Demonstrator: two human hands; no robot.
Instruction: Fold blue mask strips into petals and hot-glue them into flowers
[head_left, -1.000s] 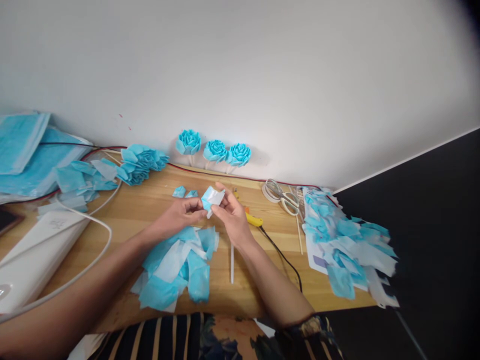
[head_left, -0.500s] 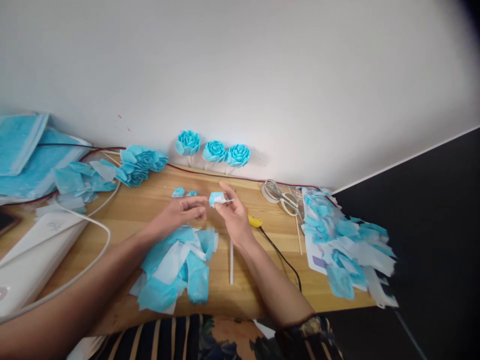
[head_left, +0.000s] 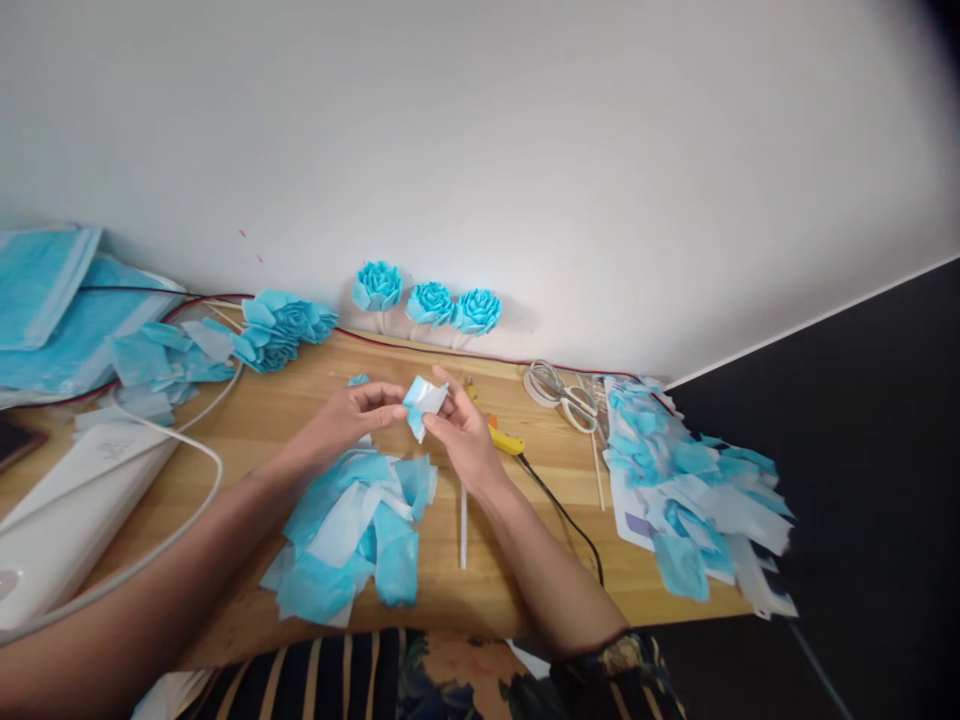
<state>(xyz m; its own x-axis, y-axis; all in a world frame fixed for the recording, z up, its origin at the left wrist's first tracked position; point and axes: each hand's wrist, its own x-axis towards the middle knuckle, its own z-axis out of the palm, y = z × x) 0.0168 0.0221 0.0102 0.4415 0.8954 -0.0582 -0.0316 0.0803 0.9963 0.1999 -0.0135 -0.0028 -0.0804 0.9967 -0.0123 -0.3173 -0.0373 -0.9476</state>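
Note:
Between my two hands is a small folded piece of blue-and-white fabric (head_left: 424, 403), its white face shiny and partly turned up. My right hand (head_left: 466, 440) pinches its right side, thumb in front and fingers behind. At its left edge, my left hand (head_left: 360, 418) has thumb and fingertips closed on it. Just below lies a loose pile of blue and white fabric pieces (head_left: 360, 530). A small blue folded piece (head_left: 358, 380) lies behind my left hand, partly hidden. A yellow glue gun (head_left: 507, 440) with a black cord rests beyond my right wrist.
Three blue fabric roses (head_left: 430, 302) stand by the wall; more roses (head_left: 281, 325) lie left of them. Scissors (head_left: 577, 408) and a tape roll (head_left: 540, 383) are right. Another fabric pile (head_left: 690, 480) covers the right edge. A white stick (head_left: 463, 530), white device (head_left: 82, 500) and cable (head_left: 214, 470) also lie here.
My left hand has closed onto the left edge of the fabric piece. The piece has come slightly lower and left, and now shows more of its white face.

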